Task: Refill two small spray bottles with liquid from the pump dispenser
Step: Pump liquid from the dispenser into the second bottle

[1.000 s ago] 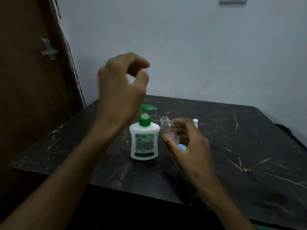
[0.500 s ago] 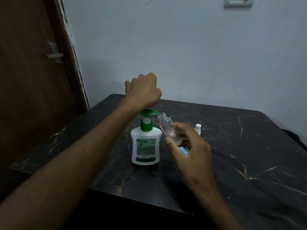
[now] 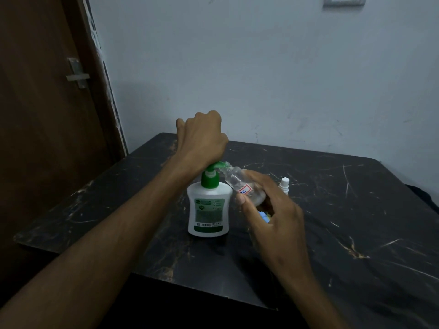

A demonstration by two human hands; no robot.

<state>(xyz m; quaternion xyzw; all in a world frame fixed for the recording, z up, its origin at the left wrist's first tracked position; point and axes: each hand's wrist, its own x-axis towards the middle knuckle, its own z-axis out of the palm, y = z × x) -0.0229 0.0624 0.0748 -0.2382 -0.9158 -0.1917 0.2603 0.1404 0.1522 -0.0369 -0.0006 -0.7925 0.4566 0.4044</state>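
A white pump dispenser [image 3: 209,210] with a green pump head [image 3: 215,166] stands on the dark table [image 3: 368,198]. My left hand [image 3: 202,138] is a loose fist, and its heel rests on top of the pump head. My right hand [image 3: 278,217] holds a small clear spray bottle [image 3: 234,179] with a red and blue label. The bottle has no cap and tilts left, with its open mouth right at the pump's nozzle. A second small white-topped bottle [image 3: 285,184] stands just behind my right hand.
Under my right hand a small blue and yellow object [image 3: 264,216] lies on the table, mostly hidden. A brown door [image 3: 35,138] with a metal latch [image 3: 77,72] is on the left. The pale wall stands right behind the table.
My left hand came down from mid-air onto the pump head. My right hand tilted the clear bottle and brought its mouth up to the nozzle.
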